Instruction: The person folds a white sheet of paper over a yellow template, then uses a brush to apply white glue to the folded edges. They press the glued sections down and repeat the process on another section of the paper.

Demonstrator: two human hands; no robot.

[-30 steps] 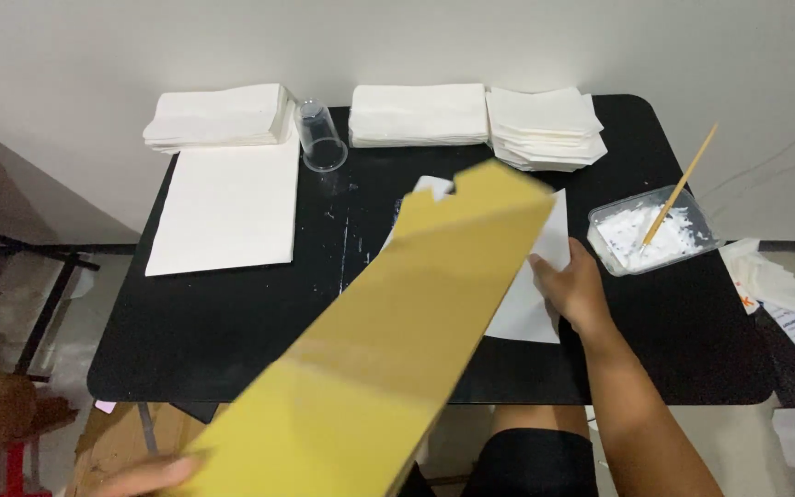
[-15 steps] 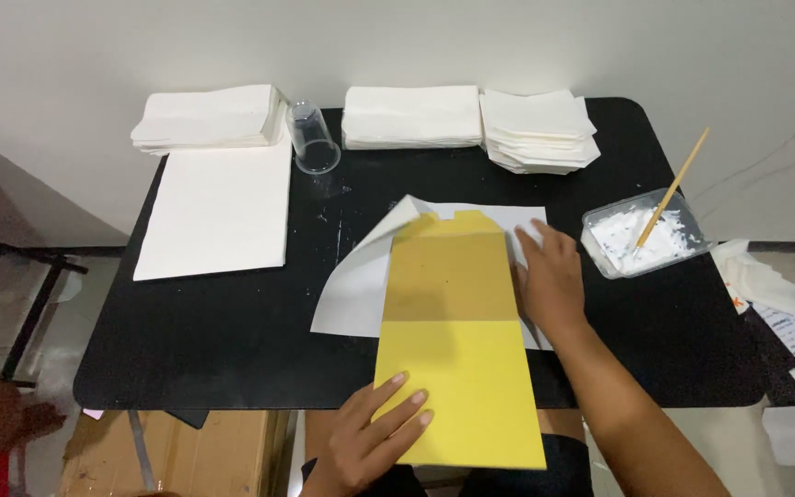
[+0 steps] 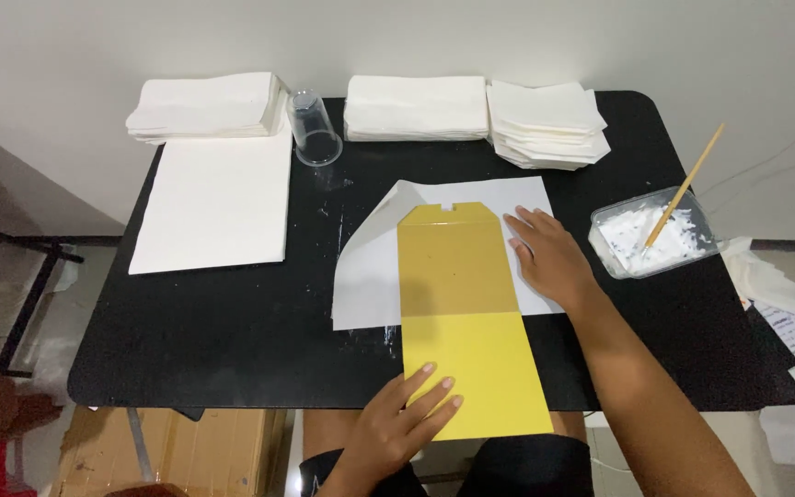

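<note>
Left grip (image 3: 407, 419) and right grip (image 3: 549, 256) flat on yellow board (image 3: 462, 313).

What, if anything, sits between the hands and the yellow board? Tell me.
Nothing visible does. The left hand lies flat on the yellow board near its lower edge. The right hand rests beside its right edge, on the white sheet under it.

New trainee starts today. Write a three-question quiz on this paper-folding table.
1. True or false: the left hand rests flat on the near end of the yellow template.
2. What does the right hand press? A) clear cup B) white sheet C) stack of folded paper
3. Fill in: a wooden stick stands in the ____ tray of white paste.

Key: 1 true; 2 B, the white sheet under the template; 3 clear plastic.
</note>
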